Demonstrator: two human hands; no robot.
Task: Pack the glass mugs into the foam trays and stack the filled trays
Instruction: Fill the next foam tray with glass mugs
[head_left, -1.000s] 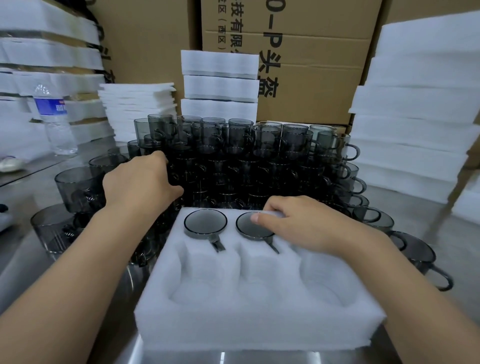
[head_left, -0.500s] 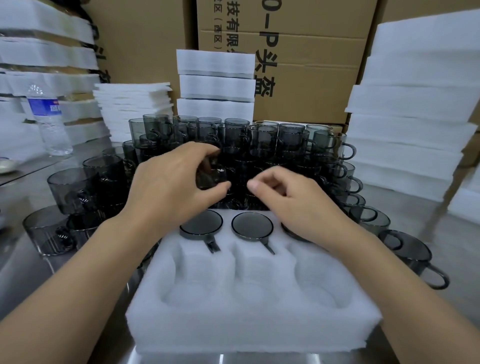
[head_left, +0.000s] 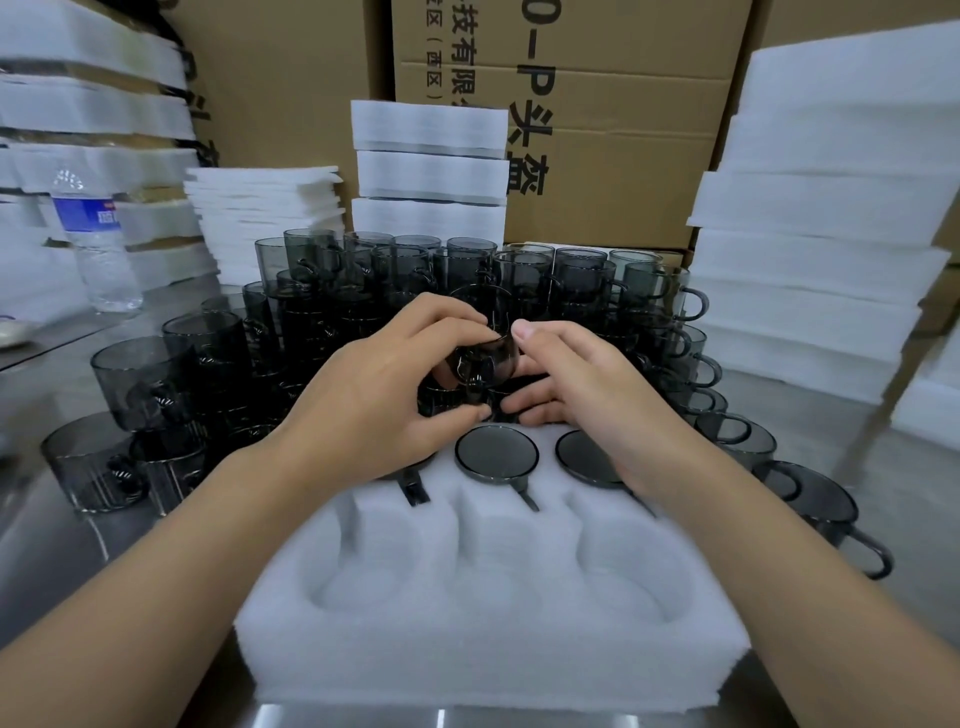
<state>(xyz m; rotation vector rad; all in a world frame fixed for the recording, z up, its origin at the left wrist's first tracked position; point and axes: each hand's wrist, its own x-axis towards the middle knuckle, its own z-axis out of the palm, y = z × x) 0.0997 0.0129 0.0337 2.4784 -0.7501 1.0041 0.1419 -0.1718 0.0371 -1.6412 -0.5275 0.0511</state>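
Note:
A white foam tray (head_left: 488, 644) lies in front of me on the steel table. Its far row holds dark glass mugs, bottoms up: one in the middle (head_left: 496, 453), one on the right (head_left: 584, 457), and one on the left mostly hidden under my left hand. The three near pockets are empty. Above the tray's far edge, my left hand (head_left: 379, 395) and my right hand (head_left: 582, 384) together grip one smoky glass mug (head_left: 483, 358), fingers curled round it. Behind stands a big stacked mass of the same mugs (head_left: 519, 280).
Loose mugs stand left (head_left: 140, 374) and right (head_left: 810, 499) of the tray. A water bottle (head_left: 96, 239) is at the far left. Stacks of foam trays rise at the back (head_left: 428, 166), the right (head_left: 821, 249) and the left, in front of cardboard boxes (head_left: 613, 104).
My left hand took a mug from the pile and brought it to the middle. My right hand left the tray's right mug and rose to grip the same mug.

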